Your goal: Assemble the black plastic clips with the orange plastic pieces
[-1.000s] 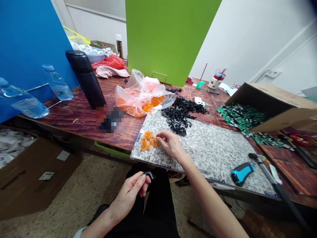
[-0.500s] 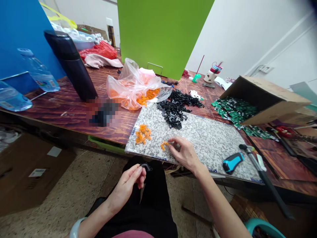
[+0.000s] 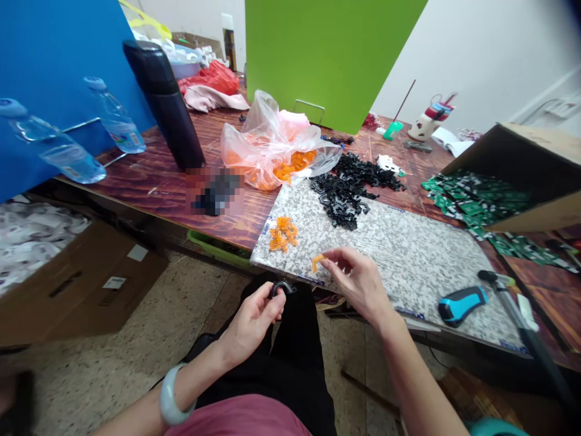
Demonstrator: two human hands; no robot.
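Note:
Between the thumb and fingers of my left hand [image 3: 254, 321] is a small curved black plastic part [image 3: 283, 287], held over my lap just off the board's front edge. My right hand [image 3: 358, 281] pinches a small bent orange plastic piece [image 3: 318, 261] above the speckled board [image 3: 399, 254]. A little pile of orange pieces [image 3: 284, 234] lies on the board's left end. Behind it spreads a heap of black plastic parts [image 3: 342, 188]. A clear plastic bag [image 3: 258, 154] with more orange pieces sits at the back.
On the right lie a blue-and-black handled tool [image 3: 463, 304] and a hammer-like tool [image 3: 521, 315]. A tipped cardboard box [image 3: 540, 175] spills green circuit boards [image 3: 476, 197]. To the left stand a dark flask [image 3: 166, 109] and water bottles [image 3: 115, 118]. A green panel [image 3: 327, 60] rises behind.
My right hand has lifted the orange piece slightly off the board. My left hand has turned the black part and come nearer the board's edge. The view has shifted.

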